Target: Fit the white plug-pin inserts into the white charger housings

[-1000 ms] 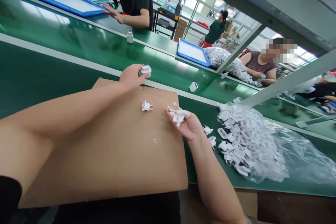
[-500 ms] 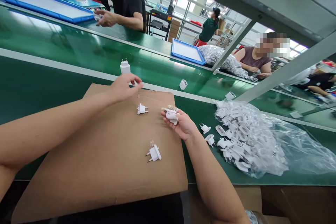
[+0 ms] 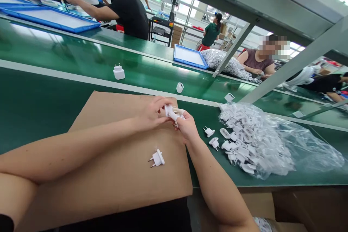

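Note:
My left hand [image 3: 154, 115] and my right hand [image 3: 188, 127] meet above the far right part of a brown cardboard sheet [image 3: 108, 174]. The fingers of my left hand pinch a white plug piece [image 3: 168, 110]. My right hand is closed around several white plug pieces [image 3: 174, 116], bunched together and partly hidden by the fingers. On the cardboard, nearer to me, lies a white two-pin plug [image 3: 157, 158] on its side. Two more loose plugs, one [image 3: 209, 131] above the other [image 3: 214, 143], rest on the green surface to the right of my right hand.
A clear plastic bag [image 3: 272, 148] spills many white plug pieces [image 3: 244, 134] at right. White charger blocks [image 3: 119, 71] stand on the green belt [image 3: 146, 74] behind the cardboard. Blue-rimmed trays [image 3: 190, 57] sit beyond. A slanted metal post [image 3: 285, 69] crosses the right side. Co-workers sit opposite.
My left hand has come from beside the charger block to my right hand and now pinches a plug piece. The far plug on the cardboard no longer shows. Charger blocks have shifted left.

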A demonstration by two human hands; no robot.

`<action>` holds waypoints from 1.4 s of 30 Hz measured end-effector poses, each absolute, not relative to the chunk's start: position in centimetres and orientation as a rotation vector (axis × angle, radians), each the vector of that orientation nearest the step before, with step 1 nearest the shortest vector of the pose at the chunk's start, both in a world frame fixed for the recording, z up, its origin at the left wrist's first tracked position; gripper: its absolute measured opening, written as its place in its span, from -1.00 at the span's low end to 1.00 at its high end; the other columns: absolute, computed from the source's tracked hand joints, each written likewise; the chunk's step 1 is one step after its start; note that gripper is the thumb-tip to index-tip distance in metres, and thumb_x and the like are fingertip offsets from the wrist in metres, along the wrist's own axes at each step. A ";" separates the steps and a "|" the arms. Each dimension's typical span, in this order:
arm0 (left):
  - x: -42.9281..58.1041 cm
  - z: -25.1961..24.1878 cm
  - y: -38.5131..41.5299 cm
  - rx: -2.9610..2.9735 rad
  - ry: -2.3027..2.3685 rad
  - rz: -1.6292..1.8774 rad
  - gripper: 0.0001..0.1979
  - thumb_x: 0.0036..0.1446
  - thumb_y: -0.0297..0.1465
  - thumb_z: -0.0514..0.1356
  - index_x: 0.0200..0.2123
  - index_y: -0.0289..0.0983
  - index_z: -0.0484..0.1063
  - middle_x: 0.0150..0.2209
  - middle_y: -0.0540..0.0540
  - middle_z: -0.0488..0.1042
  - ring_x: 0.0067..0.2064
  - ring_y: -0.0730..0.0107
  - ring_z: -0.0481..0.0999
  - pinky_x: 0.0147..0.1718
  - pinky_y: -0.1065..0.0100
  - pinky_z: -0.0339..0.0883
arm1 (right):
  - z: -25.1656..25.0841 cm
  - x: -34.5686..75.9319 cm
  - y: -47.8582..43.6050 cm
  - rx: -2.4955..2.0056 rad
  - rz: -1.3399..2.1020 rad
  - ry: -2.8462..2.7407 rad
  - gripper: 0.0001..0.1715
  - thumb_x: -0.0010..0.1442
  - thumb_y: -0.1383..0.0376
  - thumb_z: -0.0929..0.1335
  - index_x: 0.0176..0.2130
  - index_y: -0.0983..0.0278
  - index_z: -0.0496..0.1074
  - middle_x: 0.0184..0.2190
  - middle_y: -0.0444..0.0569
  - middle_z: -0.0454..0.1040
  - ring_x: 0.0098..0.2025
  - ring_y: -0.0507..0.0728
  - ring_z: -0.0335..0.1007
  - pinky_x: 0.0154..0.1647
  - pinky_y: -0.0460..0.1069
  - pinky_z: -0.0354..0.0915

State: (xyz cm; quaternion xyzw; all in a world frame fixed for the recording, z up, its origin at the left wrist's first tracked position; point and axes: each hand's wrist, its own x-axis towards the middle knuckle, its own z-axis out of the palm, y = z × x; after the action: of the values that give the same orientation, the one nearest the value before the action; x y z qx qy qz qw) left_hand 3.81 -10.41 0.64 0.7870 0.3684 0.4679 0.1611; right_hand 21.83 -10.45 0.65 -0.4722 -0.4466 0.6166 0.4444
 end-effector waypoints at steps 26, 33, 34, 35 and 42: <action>2.8 0.2 0.7 1.845 1.670 1.106 -0.68 0.10 -0.35 0.23 -0.06 -0.28 0.36 -0.08 -0.14 0.45 -0.13 0.22 0.48 -0.02 0.20 0.38 | 2.1 23.3 -9.8 -1.070 1.718 -1.291 -0.54 -0.28 0.32 0.54 -0.25 0.25 0.62 -0.29 -0.01 0.63 -0.31 0.10 0.50 -0.52 -0.13 0.30; 0.6 -0.9 -11.5 1.781 1.451 1.088 -0.62 0.15 -0.08 0.22 -0.07 -0.19 0.39 -0.10 -0.09 0.50 -0.22 0.24 0.48 -0.16 0.23 0.40 | 2.2 23.0 -10.5 -1.059 1.562 -1.399 -0.62 -0.26 0.27 0.58 -0.34 0.28 0.61 -0.37 0.00 0.61 -0.40 0.07 0.45 -0.50 -0.09 0.27; 0.6 -1.2 -12.7 1.791 1.447 1.095 -0.63 0.16 -0.08 0.22 -0.07 -0.18 0.40 -0.09 -0.09 0.50 -0.17 0.21 0.48 -0.13 0.21 0.40 | 2.2 23.0 -10.6 -1.043 1.539 -1.448 -0.58 -0.26 0.29 0.58 -0.28 0.28 0.62 -0.35 0.00 0.62 -0.36 0.10 0.47 -0.45 -0.07 0.31; 0.5 -1.4 -13.6 1.796 1.449 1.096 -0.64 0.17 -0.07 0.22 -0.08 -0.17 0.41 -0.09 -0.10 0.51 -0.14 0.18 0.48 -0.10 0.18 0.40 | 2.2 23.1 -10.7 -1.032 1.517 -1.503 -0.50 -0.25 0.32 0.57 -0.20 0.26 0.62 -0.31 0.00 0.63 -0.32 0.12 0.50 -0.39 -0.04 0.35; 0.4 -2.3 -15.0 1.679 1.398 1.085 -0.46 0.05 -0.07 0.33 0.03 -0.20 0.40 -0.07 -0.13 0.50 -0.19 0.18 0.52 -0.09 0.14 0.46 | 1.4 23.4 -11.0 -1.297 1.037 -1.970 -0.53 -0.05 0.30 0.48 -0.06 0.16 0.60 -0.20 -0.05 0.63 -0.28 0.11 0.51 -0.28 -0.01 0.37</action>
State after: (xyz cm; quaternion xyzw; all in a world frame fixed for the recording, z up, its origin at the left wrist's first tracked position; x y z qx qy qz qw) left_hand 0.39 -14.98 -2.33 0.6463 0.5381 0.4178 0.3437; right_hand 23.39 -11.00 1.36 -0.4834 -0.7342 0.3867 0.2787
